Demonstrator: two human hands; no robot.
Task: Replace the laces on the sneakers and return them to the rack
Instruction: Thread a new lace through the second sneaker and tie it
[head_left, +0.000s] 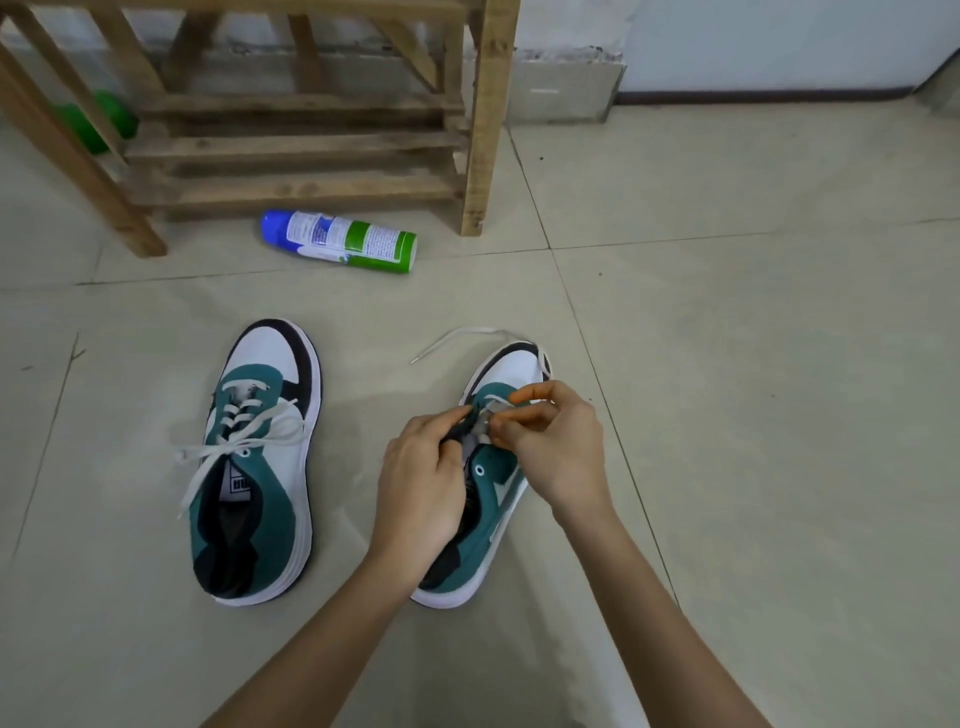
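On the floor (727, 364), our hands meet over one sneaker (498, 499).
Left hand (421, 483) pinches its tongue (451, 439); right hand (556, 447) pinches the lace (457, 338); the laced sneaker (260, 467) stands alongside.

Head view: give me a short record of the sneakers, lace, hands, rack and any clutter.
laced sneaker: on the floor, laced, ends untied
second sneaker: on the floor under both hands, top eyelet bare
lace: free end trails past the toe
left hand: pinches the second sneaker near its tongue
right hand: pinches the lace
rack: wooden, beyond the sneakers
can: lying on the floor by the rack
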